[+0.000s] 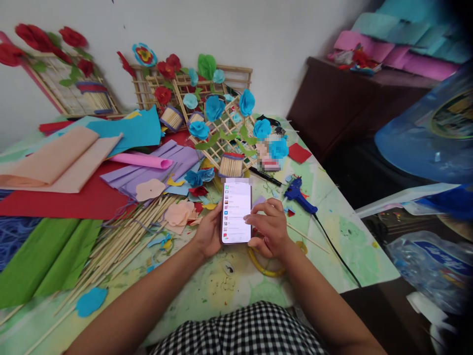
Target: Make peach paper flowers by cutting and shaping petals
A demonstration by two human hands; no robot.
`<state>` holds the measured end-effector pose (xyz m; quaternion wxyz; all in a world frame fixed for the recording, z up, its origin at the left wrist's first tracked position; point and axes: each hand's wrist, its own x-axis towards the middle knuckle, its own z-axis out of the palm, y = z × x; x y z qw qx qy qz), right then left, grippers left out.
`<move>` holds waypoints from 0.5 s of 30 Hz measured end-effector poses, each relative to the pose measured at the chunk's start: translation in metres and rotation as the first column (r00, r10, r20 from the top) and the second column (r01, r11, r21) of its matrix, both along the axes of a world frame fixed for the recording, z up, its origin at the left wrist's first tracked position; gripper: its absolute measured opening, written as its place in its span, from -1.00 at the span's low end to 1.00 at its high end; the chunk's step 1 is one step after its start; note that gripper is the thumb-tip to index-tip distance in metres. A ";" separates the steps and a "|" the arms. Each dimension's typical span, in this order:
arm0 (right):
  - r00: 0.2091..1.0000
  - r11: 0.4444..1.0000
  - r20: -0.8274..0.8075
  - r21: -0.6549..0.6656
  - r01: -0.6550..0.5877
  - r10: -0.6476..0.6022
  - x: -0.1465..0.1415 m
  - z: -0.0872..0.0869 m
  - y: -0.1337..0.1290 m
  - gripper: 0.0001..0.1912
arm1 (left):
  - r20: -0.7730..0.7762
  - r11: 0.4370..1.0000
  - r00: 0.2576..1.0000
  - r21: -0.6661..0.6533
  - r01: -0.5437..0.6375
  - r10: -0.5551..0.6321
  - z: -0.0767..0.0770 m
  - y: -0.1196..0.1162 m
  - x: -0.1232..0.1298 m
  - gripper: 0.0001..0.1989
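A smartphone [235, 217] with a lit screen showing a list stands upright in my left hand [207, 236], whose fingers wrap round its left edge and back. My right hand [271, 227] is at the phone's right edge, one fingertip on or just over the screen; its fingers are bent and apart, holding nothing. Below the right hand a yellow ring [264, 270] lies on the table, partly covered by it. Just beyond the phone, a small bundle of sticks [231, 164] is fixed to a wooden lattice [212, 155] with blue paper flowers [215, 107].
A blue glue gun [301, 195] with a black cord lies at the right. Thin wooden sticks [121, 241], green paper [51, 256], red paper [62, 199] and purple paper [185, 160] cover the left side. More flowered lattices lean on the wall. A dark cabinet [347, 98] stands at the right.
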<state>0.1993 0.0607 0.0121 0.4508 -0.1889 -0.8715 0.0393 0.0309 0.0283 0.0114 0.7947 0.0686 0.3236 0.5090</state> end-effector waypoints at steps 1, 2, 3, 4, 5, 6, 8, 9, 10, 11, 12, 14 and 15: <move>1.000 1.000 0.007 -0.001 -0.008 0.008 0.000 -0.001 0.000 -0.57 | 0.011 1.000 1.000 0.008 0.006 -0.006 -0.001 0.000 0.000 -0.57; 1.000 1.000 0.015 -0.001 -0.013 0.013 -0.001 -0.001 0.000 -0.58 | 0.019 1.000 1.000 0.013 0.011 -0.011 -0.002 0.000 0.000 -0.56; 1.000 1.000 0.021 -0.002 -0.011 0.011 -0.001 -0.001 0.000 -0.59 | 0.024 1.000 1.000 0.017 0.015 -0.016 -0.002 0.001 0.000 -0.55; 1.000 1.000 0.030 -0.008 -0.004 0.004 -0.001 -0.001 0.000 -0.60 | 0.026 1.000 0.999 0.018 0.018 -0.018 -0.002 0.001 0.000 -0.54; 0.999 1.000 0.041 -0.020 0.011 -0.010 -0.002 -0.001 0.001 -0.61 | 0.026 1.000 0.999 0.018 0.019 -0.019 -0.002 0.001 0.000 -0.54; 0.998 0.999 0.049 -0.034 0.031 -0.029 -0.002 -0.001 0.001 -0.61 | 0.025 1.000 0.999 0.020 0.020 -0.020 -0.002 0.001 0.000 -0.53; 0.996 0.995 0.052 -0.064 0.073 -0.070 -0.002 0.000 0.002 -0.60 | 0.023 1.000 1.000 0.024 0.019 -0.019 -0.002 0.000 0.001 -0.54; 0.995 0.993 0.051 -0.075 0.093 -0.089 -0.002 0.000 0.002 -0.60 | 0.023 1.000 1.000 0.024 0.017 -0.018 -0.002 0.000 0.001 -0.54; 0.993 0.990 0.049 -0.084 0.109 -0.106 -0.002 0.001 0.002 -0.60 | 0.023 1.000 1.000 0.025 0.016 -0.017 -0.002 0.000 0.001 -0.55; 0.992 0.988 0.047 -0.090 0.123 -0.120 -0.002 0.001 0.002 -0.61 | 0.024 1.000 1.000 0.024 0.015 -0.016 -0.003 0.000 0.001 -0.55; 0.990 0.986 0.047 -0.096 0.136 -0.132 -0.002 0.002 0.002 -0.61 | 0.024 1.000 1.000 0.023 0.014 -0.015 -0.003 0.000 0.001 -0.55; 0.987 0.982 0.049 -0.110 0.156 -0.151 -0.002 0.003 0.001 -0.60 | 0.021 1.000 1.000 0.022 0.014 -0.014 -0.003 0.000 0.001 -0.56; 0.987 0.980 0.049 -0.114 0.160 -0.156 -0.002 0.003 0.001 -0.60 | 0.019 1.000 1.000 0.022 0.014 -0.015 -0.003 0.000 0.001 -0.56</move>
